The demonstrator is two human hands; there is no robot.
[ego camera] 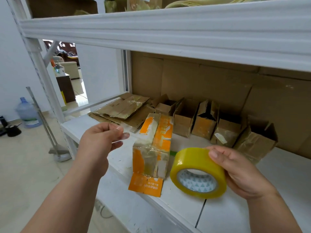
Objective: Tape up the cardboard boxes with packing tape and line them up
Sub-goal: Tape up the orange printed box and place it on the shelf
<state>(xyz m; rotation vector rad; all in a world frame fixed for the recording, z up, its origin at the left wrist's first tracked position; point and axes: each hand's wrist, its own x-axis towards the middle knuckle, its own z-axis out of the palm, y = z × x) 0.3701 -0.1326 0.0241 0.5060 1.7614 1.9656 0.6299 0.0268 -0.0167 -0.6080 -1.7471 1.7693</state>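
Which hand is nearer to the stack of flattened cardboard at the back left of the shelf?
Left. The left hand hovers just in front of the flattened cardboard, pinching a clear tape strip. The right hand is far right of it, holding the tape roll.

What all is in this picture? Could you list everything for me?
tape roll: one, yellow, held over the shelf front
orange box: one, orange and white, standing mid-shelf
brown boxes: about five, open, rowed along the back
flat cardboard: a pile, brown, back left
shelf: white
water jug: one, blue, floor at left
left hand: pinches a clear tape strip
right hand: grips the tape roll
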